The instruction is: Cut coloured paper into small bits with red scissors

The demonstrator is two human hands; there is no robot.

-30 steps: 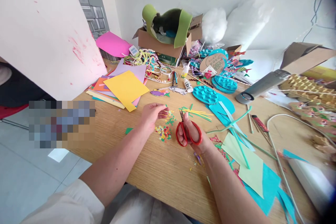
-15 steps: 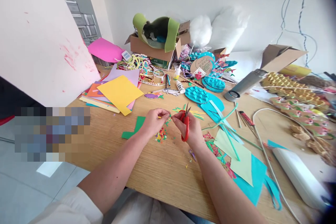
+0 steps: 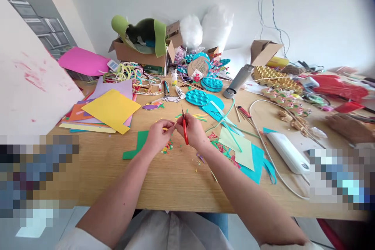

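Note:
Red-handled scissors (image 3: 185,132) hang on my right hand (image 3: 195,129), blades pointing up and away. The fingertips of that hand nearly meet those of my left hand (image 3: 159,134), which are pinched together; whatever small thing lies between them is too small to make out. Small round paper bits in red, yellow and green (image 3: 167,147) lie on the table just below my hands. Left of my left hand is a green paper piece (image 3: 141,140). Thin yellow and green strips (image 3: 200,117) lie behind my right hand.
Coloured paper sheets (image 3: 109,109) are stacked at the left. Glue bottles (image 3: 180,92), blue textured ovals (image 3: 197,97) and a metal flask (image 3: 238,82) stand or lie farther back. At the right are a white device (image 3: 288,152), a cable and another person's hand (image 3: 348,128).
The view has swung right, so the table's things sit farther left and another person's hand shows at the right. The scissors are turned more upright, and my two hands remain together.

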